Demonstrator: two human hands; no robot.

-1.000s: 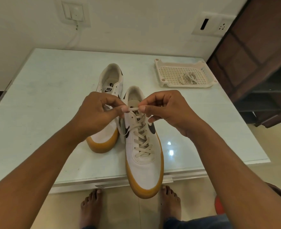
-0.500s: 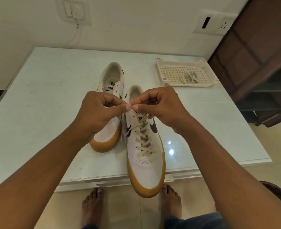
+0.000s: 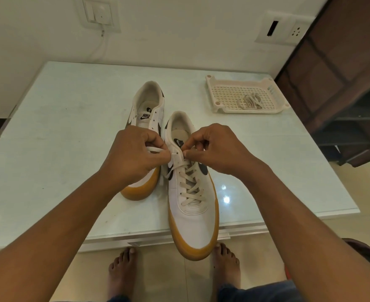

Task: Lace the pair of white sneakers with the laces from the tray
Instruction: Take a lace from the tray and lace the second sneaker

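Head view: sneaker, 6 o'clock, laced nearly to top; left hand and right hand pinch its lace. Next, likely: top eyelets, precise threading.

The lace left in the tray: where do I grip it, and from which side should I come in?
I'd pinch the lace across the middle of its bundle, where the loops cross, so it probably lifts as one. Come straight down from above: it lies flat on the floor of the tray, and the raised rim around it would block a sideways approach.
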